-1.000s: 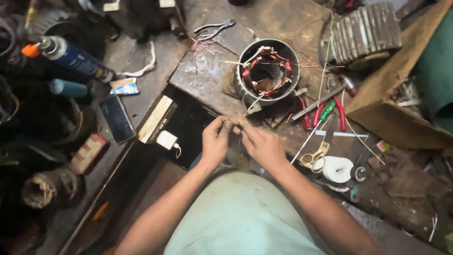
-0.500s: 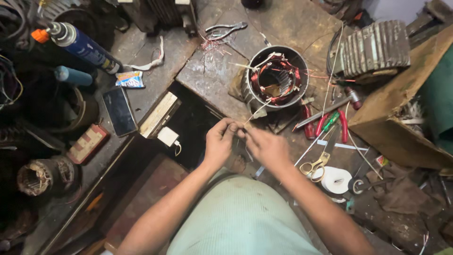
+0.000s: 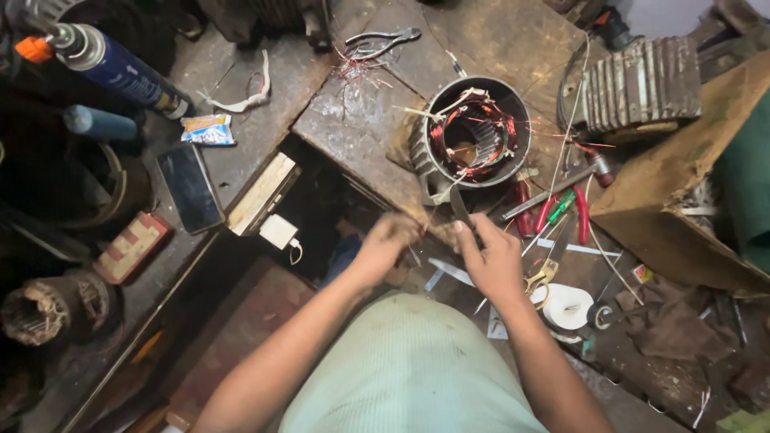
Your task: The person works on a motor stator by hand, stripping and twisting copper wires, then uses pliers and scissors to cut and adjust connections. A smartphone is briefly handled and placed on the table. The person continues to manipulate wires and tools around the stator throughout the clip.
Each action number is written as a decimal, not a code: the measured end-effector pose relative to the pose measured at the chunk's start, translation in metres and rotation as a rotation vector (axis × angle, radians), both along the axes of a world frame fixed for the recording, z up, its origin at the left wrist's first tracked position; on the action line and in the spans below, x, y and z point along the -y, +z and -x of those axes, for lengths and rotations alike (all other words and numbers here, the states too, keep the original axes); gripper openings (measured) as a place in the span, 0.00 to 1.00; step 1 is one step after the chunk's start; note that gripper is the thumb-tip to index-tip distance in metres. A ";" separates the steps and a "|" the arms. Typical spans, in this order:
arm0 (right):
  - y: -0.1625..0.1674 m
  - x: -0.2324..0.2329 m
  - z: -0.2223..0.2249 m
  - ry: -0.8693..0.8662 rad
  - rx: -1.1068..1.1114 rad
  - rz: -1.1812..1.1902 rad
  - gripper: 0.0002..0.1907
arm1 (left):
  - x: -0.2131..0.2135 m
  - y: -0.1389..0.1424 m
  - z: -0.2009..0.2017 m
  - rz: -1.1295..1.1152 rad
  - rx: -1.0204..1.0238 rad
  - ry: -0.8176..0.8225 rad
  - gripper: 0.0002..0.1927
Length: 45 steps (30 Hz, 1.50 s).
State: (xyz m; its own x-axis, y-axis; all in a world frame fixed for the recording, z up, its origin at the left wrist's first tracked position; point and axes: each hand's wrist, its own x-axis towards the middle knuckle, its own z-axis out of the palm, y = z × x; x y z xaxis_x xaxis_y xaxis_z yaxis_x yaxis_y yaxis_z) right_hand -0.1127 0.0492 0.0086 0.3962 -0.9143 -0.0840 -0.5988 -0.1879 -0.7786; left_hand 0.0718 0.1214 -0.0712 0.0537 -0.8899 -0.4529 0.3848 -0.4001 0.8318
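A cluttered, grimy workshop seen from the head camera: a worn metal bench strewn with tools, wire offcuts and motor parts, with a dark gap at its left edge. On the bench stands a stator, a round housing with copper windings and pale lead wires sticking out. Just right of it lie red and green screwdrivers; scissors and a white tape roll lie nearer the person. Pliers sit at the top, a finned motor housing at upper right, and a spray can and a phone to the left.

The left hand is pinched shut, its grip seemingly on a thin wire that runs up toward the stator, though the wire itself is too fine to be sure. The right hand has its grip closed on a small dark blade, point up, just below the stator.

The step in hand looks like stripping or scraping a winding lead. The next move would call for holding the wire taut and drawing the blade along it lightly, so that the strand is not nicked.

Against half a second ago, the hands have parted: they were pressed together then, and now the blade is raised clear in the right hand.
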 end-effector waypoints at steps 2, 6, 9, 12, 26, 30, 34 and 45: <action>0.007 0.003 0.000 0.043 0.013 0.097 0.09 | -0.003 0.000 -0.005 -0.117 -0.416 -0.154 0.15; 0.011 -0.002 -0.007 0.099 0.022 0.272 0.10 | -0.015 0.025 -0.013 -0.043 -0.385 0.010 0.10; 0.004 -0.009 -0.021 0.096 -0.286 0.461 0.08 | -0.018 0.051 -0.028 0.386 0.712 -0.138 0.18; -0.004 -0.010 -0.033 0.293 -0.255 0.494 0.07 | -0.014 0.068 -0.037 0.489 1.157 -0.250 0.25; -0.017 -0.008 -0.030 0.261 -0.222 0.397 0.08 | -0.016 0.072 -0.035 0.559 1.401 -0.259 0.18; -0.017 -0.004 -0.028 0.120 -0.359 0.357 0.09 | -0.015 0.065 -0.030 0.629 1.490 -0.289 0.16; -0.025 -0.011 -0.023 0.267 -0.220 0.387 0.09 | -0.013 0.053 -0.022 0.524 1.604 -0.409 0.11; 0.030 0.005 -0.013 0.090 -0.233 0.397 0.10 | -0.007 0.060 -0.015 0.116 0.176 0.065 0.13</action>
State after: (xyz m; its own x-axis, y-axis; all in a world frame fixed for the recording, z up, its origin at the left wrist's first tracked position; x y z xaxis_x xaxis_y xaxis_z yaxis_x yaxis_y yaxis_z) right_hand -0.0997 0.0441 0.0388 0.4877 -0.8565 0.1688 -0.7169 -0.5033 -0.4825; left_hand 0.0868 0.1282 -0.0109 0.1819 -0.9277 -0.3261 0.2513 -0.2768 0.9275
